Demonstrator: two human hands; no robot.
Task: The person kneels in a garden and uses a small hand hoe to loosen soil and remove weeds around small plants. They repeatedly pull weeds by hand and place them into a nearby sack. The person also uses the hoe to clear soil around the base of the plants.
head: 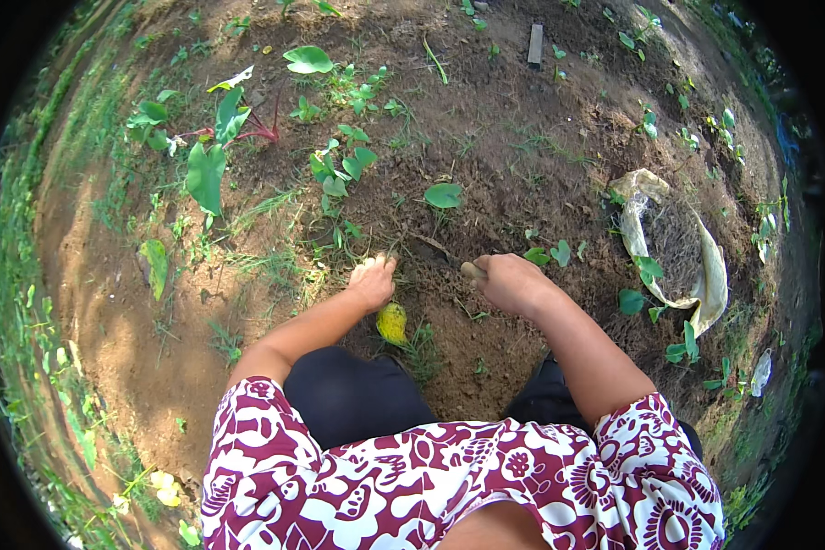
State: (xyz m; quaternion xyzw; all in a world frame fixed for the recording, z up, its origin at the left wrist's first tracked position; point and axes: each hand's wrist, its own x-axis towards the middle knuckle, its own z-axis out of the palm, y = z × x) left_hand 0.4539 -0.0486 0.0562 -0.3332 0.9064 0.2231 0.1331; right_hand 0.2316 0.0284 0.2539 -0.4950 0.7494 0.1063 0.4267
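My right hand (512, 283) grips the pale handle (474, 271) of a hand tool, whose narrow curved metal blade (432, 243) points left and lies low against the brown soil. To the left of the blade, my left hand (373, 280) has its fingers bent around grass and weed stems (357, 256) at ground level; its fingertips are partly hidden. Just below that wrist lies a yellow leaf (392, 324). A round green leaf (443, 195) stands a little beyond the blade.
At the right lies an open whitish sack (711, 275) with dry roots or weeds (672, 240) in it. Red-stemmed broad-leaved plants (207, 175) grow at the upper left, and small leafy plants (337, 172) ahead. A flat grey strip (535, 45) lies farther off.
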